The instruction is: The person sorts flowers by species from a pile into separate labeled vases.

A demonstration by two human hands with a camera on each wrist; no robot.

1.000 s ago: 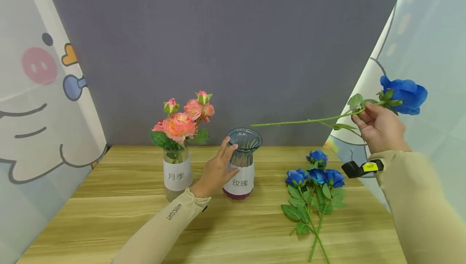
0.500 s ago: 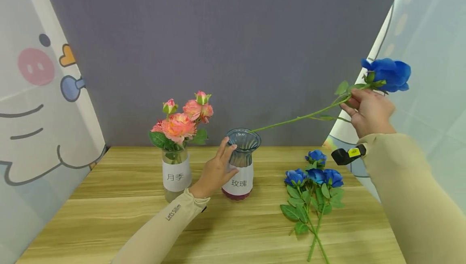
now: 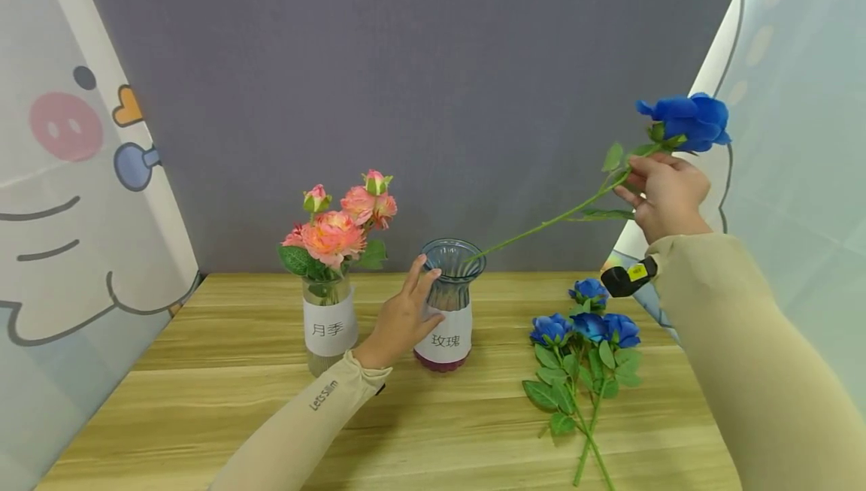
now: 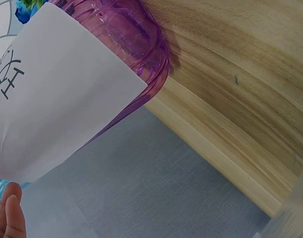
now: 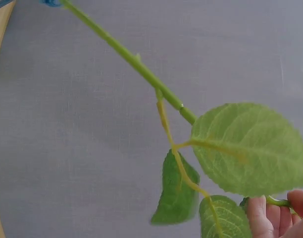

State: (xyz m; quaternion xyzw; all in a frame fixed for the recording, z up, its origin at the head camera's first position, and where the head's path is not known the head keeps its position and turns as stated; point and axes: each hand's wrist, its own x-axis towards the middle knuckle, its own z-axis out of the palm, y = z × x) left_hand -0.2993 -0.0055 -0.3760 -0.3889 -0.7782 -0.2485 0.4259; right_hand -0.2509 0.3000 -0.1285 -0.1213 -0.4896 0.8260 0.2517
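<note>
My right hand (image 3: 666,194) pinches the stem of a blue rose (image 3: 690,121) just below its bloom, up at the right. The stem (image 5: 126,52) slopes down to the left, and its lower tip overlaps the mouth of a glass vase (image 3: 455,295), blue at the top and purple at the base. A white paper label (image 4: 67,94) with dark characters wraps this vase. My left hand (image 3: 399,322) rests at the vase's left side, fingers extended toward the neck and thumb before the label. Green leaves (image 5: 250,148) partly cover the right fingers in the right wrist view.
Left of the blue vase stands a clear labelled vase (image 3: 329,325) holding pink flowers (image 3: 333,235). Several blue roses (image 3: 588,325) lie on the wooden table (image 3: 223,371) at the right, stems crossed toward the front. A grey panel (image 3: 419,100) rises behind.
My right hand has moved left and slightly up with the blue rose, tilting it so the stem tip points down into the vase mouth. My left hand and the vase have stayed in place.
</note>
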